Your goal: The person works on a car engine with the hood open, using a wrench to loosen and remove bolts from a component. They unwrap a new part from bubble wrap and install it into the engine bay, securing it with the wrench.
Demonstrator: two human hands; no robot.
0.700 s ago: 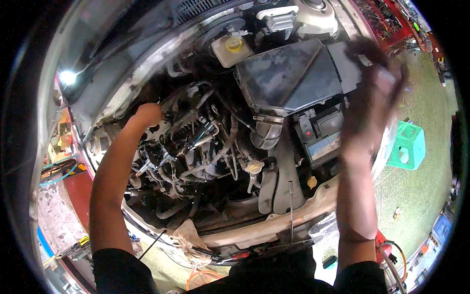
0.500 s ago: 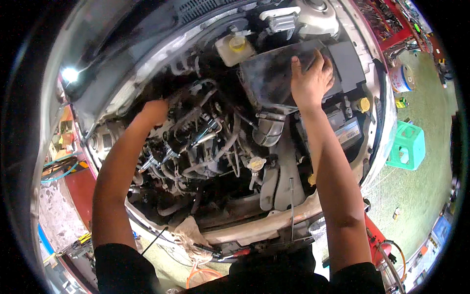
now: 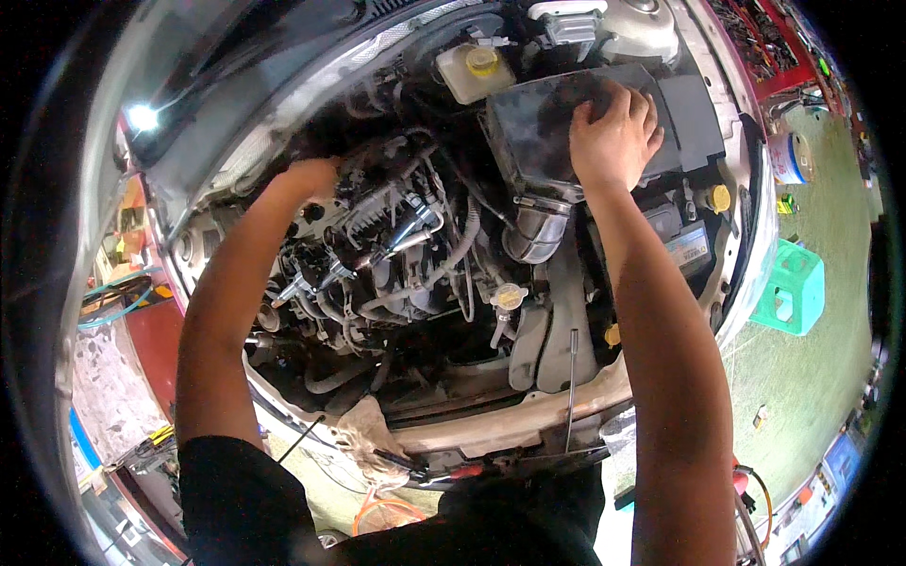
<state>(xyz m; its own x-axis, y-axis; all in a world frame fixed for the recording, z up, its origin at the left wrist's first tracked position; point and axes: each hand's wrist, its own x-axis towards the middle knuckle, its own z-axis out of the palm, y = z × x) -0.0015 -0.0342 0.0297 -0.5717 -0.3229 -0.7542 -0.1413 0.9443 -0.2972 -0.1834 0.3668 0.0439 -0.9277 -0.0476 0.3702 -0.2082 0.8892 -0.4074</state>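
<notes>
An open engine bay lies below me. My right hand (image 3: 618,141) is on the black air filter box (image 3: 538,123), its fingers apart and slightly bent over the lid. From the box, a ribbed intake hose (image 3: 540,231) curves toward me. My left hand (image 3: 313,181) reaches to the back left of the engine (image 3: 406,236), beside the dark intake parts. Its fingers are hidden behind them, so I cannot see what they touch. Metal fuel rail parts (image 3: 406,231) lie across the engine top, in front of that hand.
A fluid reservoir with yellow cap (image 3: 481,62) stands behind the box, and a battery (image 3: 687,245) sits at its right. A thin metal rod (image 3: 572,387) stands near the front edge, where a rag (image 3: 363,429) hangs. Right of the car is a green stool (image 3: 791,288).
My right hand has settled lower on the air filter box, its fingers more bent. My left hand has reached farther in behind the engine parts. The whole view has shifted slightly.
</notes>
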